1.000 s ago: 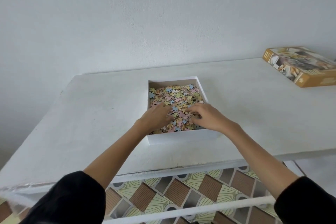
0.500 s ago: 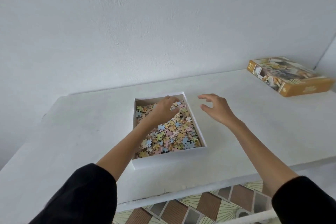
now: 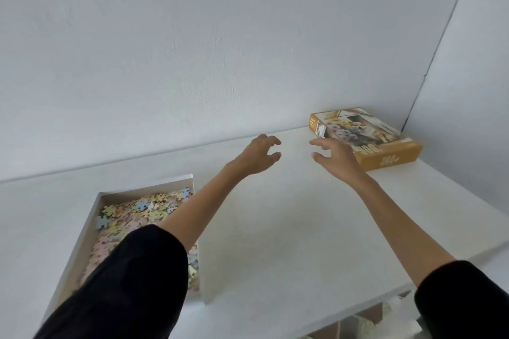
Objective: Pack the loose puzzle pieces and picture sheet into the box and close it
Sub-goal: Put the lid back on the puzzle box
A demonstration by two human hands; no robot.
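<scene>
Reaching for the lid, both hands empty

Your left hand (image 3: 259,155) is stretched out over the white table (image 3: 275,228), fingers curled loosely and spread apart, holding nothing. Your right hand (image 3: 337,158) is out just beside it, thumb and fingers spread wide in an open claw, also empty. The two hands sit near each other with a clear gap of bare tabletop between them. Both hover above the surface; no contact with the table is visible.

Box lid (image 3: 369,140): orange-yellow sides, printed picture on top, lying flat at the far right end of the table, close to the corner where the two walls (image 3: 192,49) meet. Your right hand overlaps its near-left edge in view; whether the fingers touch it cannot be told. Your left hand is well short of it.

Box tray (image 3: 91,217): white outside, brown card inside, sitting at the near left of the table, well apart from the lid. Uncovered. Puzzle pieces (image 3: 137,209) lie loose inside, pastel pink, yellow, blue and green, covering the visible floor of the tray. Your left forearm and black sleeve (image 3: 132,278) cross over the tray's right half and hide that part.

The picture sheet cannot be made out among the pieces.

Right sleeve (image 3: 462,300), black, shows at the lower right, past the table's front edge.
</scene>
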